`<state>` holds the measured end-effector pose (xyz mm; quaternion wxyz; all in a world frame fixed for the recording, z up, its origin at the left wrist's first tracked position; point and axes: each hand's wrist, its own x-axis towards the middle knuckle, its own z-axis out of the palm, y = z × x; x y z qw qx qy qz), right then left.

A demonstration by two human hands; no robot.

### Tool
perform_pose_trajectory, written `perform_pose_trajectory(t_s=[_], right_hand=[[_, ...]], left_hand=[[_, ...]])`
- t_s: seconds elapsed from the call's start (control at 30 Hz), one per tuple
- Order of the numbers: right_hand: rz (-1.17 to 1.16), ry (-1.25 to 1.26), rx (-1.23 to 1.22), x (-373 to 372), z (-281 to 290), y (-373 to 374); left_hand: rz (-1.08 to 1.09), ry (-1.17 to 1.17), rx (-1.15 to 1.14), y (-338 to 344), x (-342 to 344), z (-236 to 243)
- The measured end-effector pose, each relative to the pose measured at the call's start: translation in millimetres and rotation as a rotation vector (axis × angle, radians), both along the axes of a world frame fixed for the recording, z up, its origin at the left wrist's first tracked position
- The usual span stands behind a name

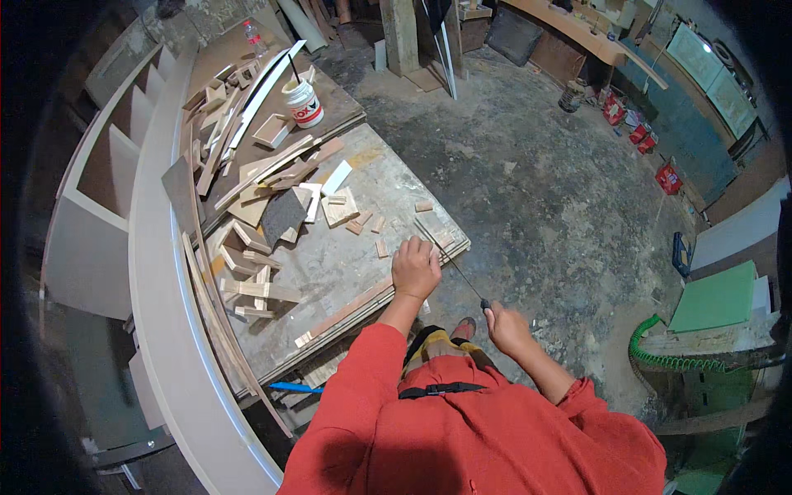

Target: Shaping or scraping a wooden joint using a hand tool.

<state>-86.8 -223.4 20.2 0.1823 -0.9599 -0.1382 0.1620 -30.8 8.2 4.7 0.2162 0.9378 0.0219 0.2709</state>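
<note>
My left hand (416,269) is closed over a long wooden strip (351,311) and presses it onto the worktable (375,173) along its near edge. In my right hand (508,327) is the dark handle of a hand saw (462,276), its thin blade seen edge-on. The blade slants up and left across the table edge, just right of my left hand, by the strip's far end. Whether its teeth touch the wood is too fine to tell. Small cut wood blocks (378,224) lie just beyond my left hand, and another block (424,206) sits near the blade tip.
A white glue tub (303,105) with a stick in it stands at the back of the table. Wood offcuts (260,289) crowd the left side, beside a long curved panel (165,272). A green coiled hose (660,351) hangs at right, over the concrete floor (544,190).
</note>
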Motion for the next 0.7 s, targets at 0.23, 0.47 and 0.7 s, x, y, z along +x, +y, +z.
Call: perform_pose_trajectory(t_s=[0.23,0.47,0.7], right_hand=[[-0.007,-0.069,0.029,48,-2,53],[0.007,0.018,0.033,11,7,8],[-0.036,-0.06,0.095,52,0,57]], left_hand=[[-0.039,0.012,0.006,-4,5,3],[-0.016,-0.003,0.008,-2,-1,2],[-0.033,-0.006,0.024,-3,3,4]])
